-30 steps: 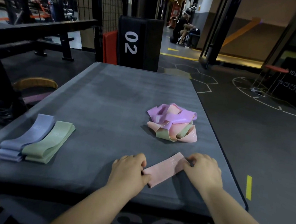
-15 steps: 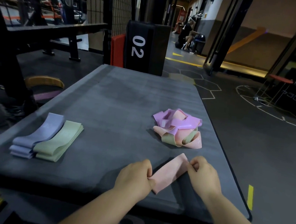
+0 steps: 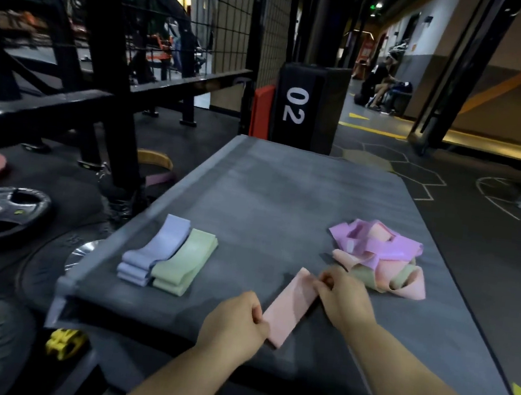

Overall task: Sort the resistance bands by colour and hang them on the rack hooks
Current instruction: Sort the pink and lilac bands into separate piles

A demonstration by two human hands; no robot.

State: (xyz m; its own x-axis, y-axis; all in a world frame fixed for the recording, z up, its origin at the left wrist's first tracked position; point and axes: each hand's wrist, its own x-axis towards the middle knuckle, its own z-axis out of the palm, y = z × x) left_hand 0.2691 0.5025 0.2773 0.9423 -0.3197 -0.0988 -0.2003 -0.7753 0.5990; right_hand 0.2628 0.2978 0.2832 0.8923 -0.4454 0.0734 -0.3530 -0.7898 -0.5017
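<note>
Spanning the gap between both hands, the pink band [image 3: 288, 308] is pinched at its near end by the left hand [image 3: 234, 322] and at its far end by the right hand [image 3: 346, 301], with fingers curled on the fabric, low over the bench [image 3: 269, 191]. If one end were released under tension, the band could snap back and be lost over the near edge. The tangled heap [image 3: 380, 260], just beside the right hand, could be dragged along. The lilac stack [image 3: 155, 251] and green stack [image 3: 183, 260] could be disturbed by a careless placement.
</note>
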